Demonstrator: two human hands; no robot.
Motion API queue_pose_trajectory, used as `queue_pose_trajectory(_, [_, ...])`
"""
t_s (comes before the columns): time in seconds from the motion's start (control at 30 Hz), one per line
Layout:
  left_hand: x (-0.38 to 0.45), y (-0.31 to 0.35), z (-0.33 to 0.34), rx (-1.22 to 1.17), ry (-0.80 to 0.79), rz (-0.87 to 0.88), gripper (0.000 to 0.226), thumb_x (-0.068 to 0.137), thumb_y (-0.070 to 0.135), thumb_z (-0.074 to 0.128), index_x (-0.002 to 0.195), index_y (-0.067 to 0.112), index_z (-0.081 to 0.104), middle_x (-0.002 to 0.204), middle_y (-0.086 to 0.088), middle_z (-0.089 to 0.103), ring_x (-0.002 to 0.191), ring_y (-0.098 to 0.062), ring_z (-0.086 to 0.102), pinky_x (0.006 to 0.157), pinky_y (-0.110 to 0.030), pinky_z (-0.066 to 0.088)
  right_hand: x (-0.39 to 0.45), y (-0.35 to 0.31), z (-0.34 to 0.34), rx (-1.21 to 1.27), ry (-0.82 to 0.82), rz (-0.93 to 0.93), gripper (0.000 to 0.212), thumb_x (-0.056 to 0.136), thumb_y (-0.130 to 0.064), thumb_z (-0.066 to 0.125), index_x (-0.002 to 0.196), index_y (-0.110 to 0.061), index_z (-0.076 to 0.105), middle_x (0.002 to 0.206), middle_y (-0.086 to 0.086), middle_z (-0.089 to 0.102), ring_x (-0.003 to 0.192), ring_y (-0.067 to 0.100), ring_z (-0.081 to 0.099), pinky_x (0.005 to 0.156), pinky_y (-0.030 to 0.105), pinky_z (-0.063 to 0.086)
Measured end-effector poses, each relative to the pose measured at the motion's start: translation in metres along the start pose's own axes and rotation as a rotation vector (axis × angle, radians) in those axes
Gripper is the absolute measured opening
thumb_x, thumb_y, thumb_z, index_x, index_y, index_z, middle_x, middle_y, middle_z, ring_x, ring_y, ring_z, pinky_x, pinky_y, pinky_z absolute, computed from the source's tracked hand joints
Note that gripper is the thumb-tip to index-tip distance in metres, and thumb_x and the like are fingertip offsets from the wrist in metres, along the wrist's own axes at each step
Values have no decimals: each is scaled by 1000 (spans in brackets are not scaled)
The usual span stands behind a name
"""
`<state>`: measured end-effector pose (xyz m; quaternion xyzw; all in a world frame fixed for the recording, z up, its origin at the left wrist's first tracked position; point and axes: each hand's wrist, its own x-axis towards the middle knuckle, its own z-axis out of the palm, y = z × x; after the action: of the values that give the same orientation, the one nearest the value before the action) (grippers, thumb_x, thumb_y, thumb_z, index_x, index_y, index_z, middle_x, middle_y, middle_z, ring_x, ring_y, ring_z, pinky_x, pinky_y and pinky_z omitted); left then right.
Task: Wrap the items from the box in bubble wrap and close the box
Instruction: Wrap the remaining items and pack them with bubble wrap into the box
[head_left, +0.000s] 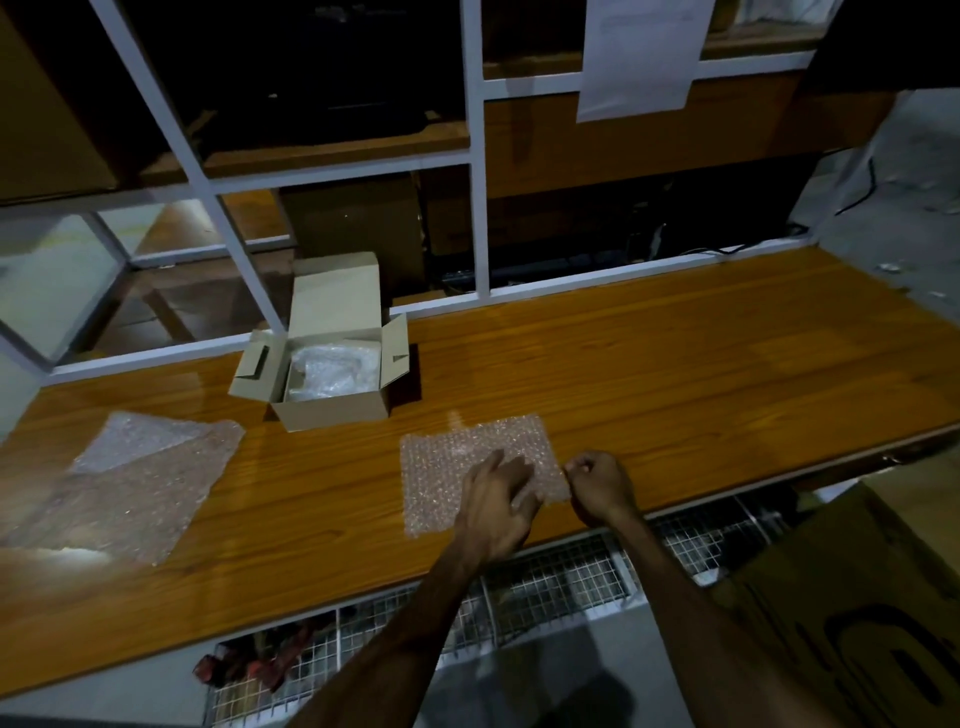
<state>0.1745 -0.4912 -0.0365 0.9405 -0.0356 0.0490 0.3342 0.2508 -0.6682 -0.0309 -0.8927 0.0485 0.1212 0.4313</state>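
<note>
Your left hand (496, 501) lies flat, fingers spread, on the bubble wrap sheet (467, 470) at the table's (675, 364) near edge, your right hand (600, 486) pinches its right edge, and the open box (332, 358) stands behind, wrapped item (332, 371) inside.

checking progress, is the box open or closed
Open: the box has its lid and side flaps up, with something in clear wrap visible inside.

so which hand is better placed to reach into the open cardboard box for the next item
Left, probably. The left hand rests flat and free on the small bubble wrap sheet, nearer the open cardboard box. The right hand pinches that sheet's right edge.
</note>
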Motion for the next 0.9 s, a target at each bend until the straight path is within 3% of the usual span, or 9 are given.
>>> queue_pose_trajectory(0.07, [-1,-9,-6,86,81,54,10,103,36,49,100,30,57,108,7,59,119,-25,53,103,-58,43,-3,-1,0,29,41,-3,23,105,-20,59,83,-19,68,87,6,71,87,32,66,79,37,51])
queue_pose_trajectory(0.13, [-5,-23,-12,246,97,14,30,108,39,37,122,27,60,136,1,59,137,-26,46,112,-61,37,-9,-4,3,-2,76,-40,24,106,-20,58,84,-23,64,86,0,68,87,28,66,80,38,52])
queue_pose_trajectory(0.2, [-11,-37,-19,389,44,-104,52,109,49,26,150,25,48,164,-7,39,156,-31,25,123,-61,24,-19,-8,7,-128,156,-130,16,106,-19,58,92,-22,66,95,-2,68,90,24,66,79,37,53])
queue_pose_trajectory(0.3, [-20,-45,-28,437,-96,-233,71,105,60,12,166,24,21,176,-12,9,162,-33,5,129,-57,10,-32,-18,26,-364,281,-391,18,100,-12,62,113,-19,72,111,0,70,96,19,64,86,39,55])
queue_pose_trajectory(0.4, [-23,-49,-31,412,-134,-258,85,96,65,-4,169,23,12,176,-11,-1,163,-32,-2,130,-51,3,-37,-36,60,-444,134,-612,42,99,-5,58,138,-17,65,138,2,67,123,21,62,104,38,52])
queue_pose_trajectory(0.5, [-25,-54,-32,428,-135,-227,89,93,65,-15,169,23,7,176,-10,-3,163,-31,-5,129,-49,0,-29,-45,86,-523,-105,-674,61,103,-10,54,161,-18,38,169,5,36,157,25,28,128,43,25])
queue_pose_trajectory(0.6, [-28,-60,-34,455,-134,-216,95,89,67,-27,169,26,3,176,-6,-9,163,-27,-8,129,-47,-4,-13,-38,93,-678,-194,-626,62,112,-32,38,168,-22,14,176,3,7,163,24,4,131,44,7])
queue_pose_trajectory(0.7, [-29,-61,-33,464,-128,-247,76,101,60,-11,169,28,0,171,0,-17,163,-24,-11,127,-46,-10,-5,-26,86,-763,-177,-583,67,110,-56,14,169,-27,3,175,-1,-8,162,21,-9,132,46,1])
queue_pose_trajectory(0.9, [-31,-63,-35,472,-129,-359,70,108,61,8,168,29,-9,172,1,-22,160,-22,-21,129,-52,-12,2,-16,71,-776,-115,-509,73,107,-67,12,168,-31,-4,173,-5,-17,161,20,-18,130,48,-9])
